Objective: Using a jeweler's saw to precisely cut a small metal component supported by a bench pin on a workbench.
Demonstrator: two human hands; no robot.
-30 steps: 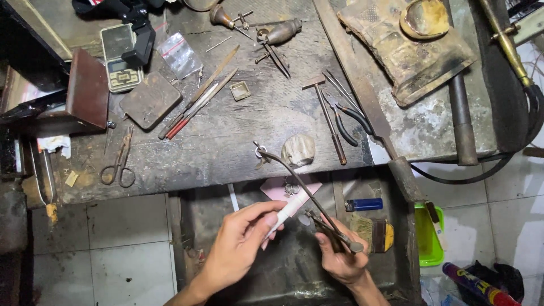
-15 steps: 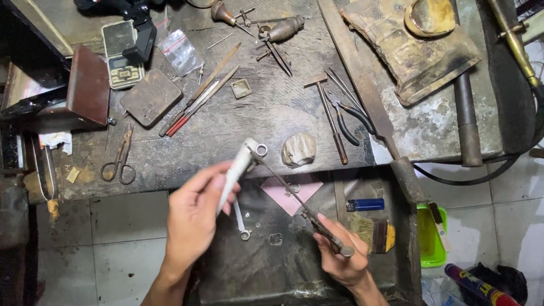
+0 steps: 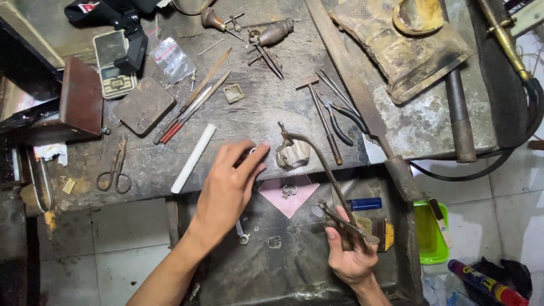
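Observation:
My right hand [image 3: 352, 258] grips the handle of a long thin metal saw frame [image 3: 317, 164] that slants up to the bench edge, its tip beside a small pale bench peg [image 3: 293, 154]. My left hand [image 3: 229, 190] rests palm down at the bench's front edge, fingertips on a small silvery ring-like piece [image 3: 253, 151]. A white stick [image 3: 194, 158] lies free on the bench just left of that hand. Below, a dark tray [image 3: 294, 266] holds a pink paper [image 3: 288, 195] with small metal rings.
The worn bench [image 3: 249, 113] carries scissors [image 3: 115, 167], files [image 3: 192, 102], pliers [image 3: 340, 116], a small hammer [image 3: 320, 110], a pocket scale [image 3: 113, 65] and a large file [image 3: 362, 107]. A blue lighter [image 3: 364, 203] and a green tub [image 3: 430, 232] sit at the right.
My left hand carried the white stick up from the tray, laid it on the bench and moved right to the ring-like piece. My right hand barely moved.

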